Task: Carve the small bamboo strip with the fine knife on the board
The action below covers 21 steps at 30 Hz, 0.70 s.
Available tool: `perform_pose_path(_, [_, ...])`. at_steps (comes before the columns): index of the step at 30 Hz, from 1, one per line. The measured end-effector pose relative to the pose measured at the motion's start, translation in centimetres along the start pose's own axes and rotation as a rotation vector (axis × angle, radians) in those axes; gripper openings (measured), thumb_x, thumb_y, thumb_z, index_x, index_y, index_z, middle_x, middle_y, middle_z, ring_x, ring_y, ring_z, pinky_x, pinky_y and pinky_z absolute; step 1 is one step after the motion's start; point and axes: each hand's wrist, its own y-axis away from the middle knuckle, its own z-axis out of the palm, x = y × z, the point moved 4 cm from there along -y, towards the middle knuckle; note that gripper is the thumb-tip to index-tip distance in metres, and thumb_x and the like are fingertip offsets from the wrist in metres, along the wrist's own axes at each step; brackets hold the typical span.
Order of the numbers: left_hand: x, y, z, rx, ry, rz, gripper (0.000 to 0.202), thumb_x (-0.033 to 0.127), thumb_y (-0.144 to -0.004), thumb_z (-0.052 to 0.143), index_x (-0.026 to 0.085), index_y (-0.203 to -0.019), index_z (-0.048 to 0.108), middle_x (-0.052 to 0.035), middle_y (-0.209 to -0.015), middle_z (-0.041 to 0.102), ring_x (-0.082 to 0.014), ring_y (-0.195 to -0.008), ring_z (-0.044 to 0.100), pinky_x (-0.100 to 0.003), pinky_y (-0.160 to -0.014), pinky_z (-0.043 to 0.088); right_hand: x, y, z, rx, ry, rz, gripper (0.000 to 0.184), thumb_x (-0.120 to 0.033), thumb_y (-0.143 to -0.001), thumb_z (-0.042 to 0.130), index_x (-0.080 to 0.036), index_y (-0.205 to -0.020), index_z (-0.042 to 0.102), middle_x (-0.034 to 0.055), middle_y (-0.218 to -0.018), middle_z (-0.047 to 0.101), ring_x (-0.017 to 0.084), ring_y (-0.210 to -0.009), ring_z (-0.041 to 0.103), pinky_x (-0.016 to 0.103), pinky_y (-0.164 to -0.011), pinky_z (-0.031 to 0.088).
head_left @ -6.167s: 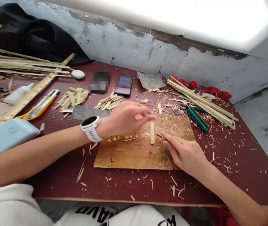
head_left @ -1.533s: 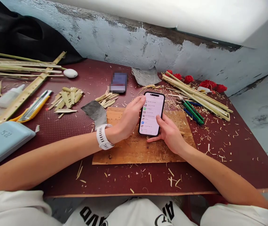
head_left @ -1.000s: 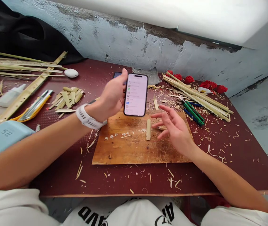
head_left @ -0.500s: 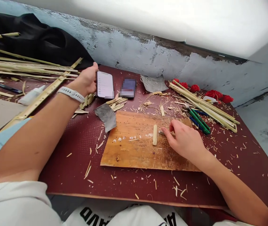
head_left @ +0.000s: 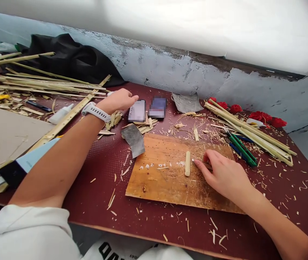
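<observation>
My left hand (head_left: 121,99), with a white-banded watch (head_left: 97,112) on the wrist, is above the table at the near-left corner of a phone (head_left: 137,111). The phone lies with its screen lit; the hand holds nothing, its fingers partly stretched toward it. My right hand (head_left: 219,171) rests over the right part of a wooden board (head_left: 159,187). Its thumb and fingers pinch a slim object with a greyish tip, mostly hidden. Left of those fingertips, a short bamboo piece (head_left: 187,163) lies on the board, apart from the hand.
Grey sandpaper (head_left: 133,141) overlaps the board's left corner. Beyond its right side lie a green utility knife (head_left: 242,148), bamboo strips (head_left: 248,131) and red flowers (head_left: 256,115). Long bamboo strips (head_left: 48,85), a glue bottle (head_left: 60,114) and black cloth (head_left: 80,59) are at left. Shavings are scattered about.
My left hand has let go of the phone, which now lies flatter on the table. The view has shifted left; my right hand stays in its pinch beside the bamboo piece.
</observation>
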Motion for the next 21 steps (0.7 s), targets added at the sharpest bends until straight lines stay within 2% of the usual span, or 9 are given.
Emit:
perform_pose_path(2, [0.9,0.6,-0.2,0.012,-0.183,-0.069,0.040,0.040,-0.103,0.069,0.016,-0.135,0.064,-0.0107,-0.135,0.066,-0.0270,-0.117,0.068,-0.048,-0.099,0.061,0.0,0.0,0.1,-0.003,-0.002,-0.008,0.040,-0.061,-0.108,0.040,-0.025,-0.092,0.048,0.0026,-0.093,0.070,0.026,-0.080,0.072,0.034,-0.058,0.029])
perform_pose_path(3, [1.4,0.9,-0.3,0.014,-0.260,-0.094,0.037,0.039,-0.103,0.069,0.015,-0.131,0.066,-0.0107,-0.132,0.067,-0.0261,-0.116,0.069,-0.048,-0.099,0.061,0.0,0.0,0.1,-0.002,-0.001,-0.011,0.040,-0.061,-0.108,0.040,-0.025,-0.092,0.048,0.0027,-0.093,0.070,0.025,-0.080,0.072,0.034,-0.058,0.029])
perform_pose_path(5, [2.5,1.5,-0.4,0.017,-0.368,-0.118,0.026,0.034,-0.094,0.080,0.009,-0.095,0.074,-0.0101,-0.100,0.076,-0.0292,-0.112,0.067,-0.049,-0.111,0.051,0.0,0.1,0.2,0.001,0.005,-0.013,0.039,-0.060,-0.108,0.041,-0.025,-0.093,0.049,0.0029,-0.094,0.071,0.025,-0.079,0.071,0.034,-0.058,0.030])
perform_pose_path(7, [3.7,2.1,-0.5,0.017,-0.440,-0.125,0.030,0.034,-0.091,0.082,0.013,-0.073,0.070,-0.0066,-0.076,0.072,-0.0293,-0.109,0.066,-0.047,-0.117,0.043,-0.1,0.1,0.1,0.002,0.014,-0.013,0.039,-0.060,-0.108,0.041,-0.025,-0.093,0.051,0.0029,-0.095,0.071,0.025,-0.077,0.071,0.034,-0.057,0.029])
perform_pose_path(11, [6.3,3.5,-0.4,0.051,-0.529,-0.060,0.039,0.042,-0.091,0.080,0.016,-0.064,0.069,-0.0019,-0.051,0.053,-0.0323,-0.111,0.061,-0.053,-0.127,0.025,-0.1,0.2,0.0,-0.013,0.068,-0.041,0.036,-0.056,-0.108,0.043,-0.024,-0.095,0.054,0.0039,-0.096,0.071,0.024,-0.071,0.070,0.033,-0.054,0.026])
perform_pose_path(14, [8.5,4.8,0.4,0.053,-0.566,-0.008,0.039,0.050,-0.087,0.081,0.018,-0.066,0.073,-0.0017,-0.047,0.046,-0.0351,-0.104,0.060,-0.055,-0.123,0.026,0.0,0.2,0.0,-0.031,0.105,-0.077,0.033,-0.051,-0.109,0.042,-0.024,-0.096,0.055,0.0042,-0.096,0.070,0.022,-0.067,0.068,0.033,-0.052,0.024])
perform_pose_path(16, [10.2,6.3,2.3,-0.042,-0.616,0.106,0.043,0.055,-0.090,0.076,0.019,-0.066,0.075,-0.0029,-0.046,0.045,-0.0340,-0.092,0.063,-0.052,-0.110,0.038,0.2,0.2,0.1,-0.037,0.119,-0.090,0.033,-0.049,-0.110,0.040,-0.023,-0.097,0.055,0.0044,-0.097,0.071,0.021,-0.065,0.068,0.034,-0.052,0.023])
perform_pose_path(18, [11.2,8.6,5.4,-0.303,-0.695,0.186,0.053,0.061,-0.095,0.067,0.020,-0.061,0.074,-0.0057,-0.048,0.050,-0.0312,-0.074,0.063,-0.049,-0.092,0.045,0.3,0.1,0.2,-0.024,0.119,-0.087,0.032,-0.048,-0.110,0.039,-0.023,-0.097,0.055,0.0048,-0.096,0.071,0.022,-0.066,0.069,0.034,-0.053,0.024])
perform_pose_path(21, [11.7,14.1,11.0,-0.719,-0.801,0.382,0.051,0.054,-0.098,0.066,0.022,-0.059,0.071,-0.0035,-0.046,0.049,-0.0237,-0.055,0.056,-0.043,-0.075,0.045,0.6,-0.1,0.0,0.034,0.077,-0.041,0.029,-0.044,-0.111,0.037,-0.024,-0.095,0.051,0.0053,-0.091,0.072,0.026,-0.073,0.072,0.033,-0.055,0.028])
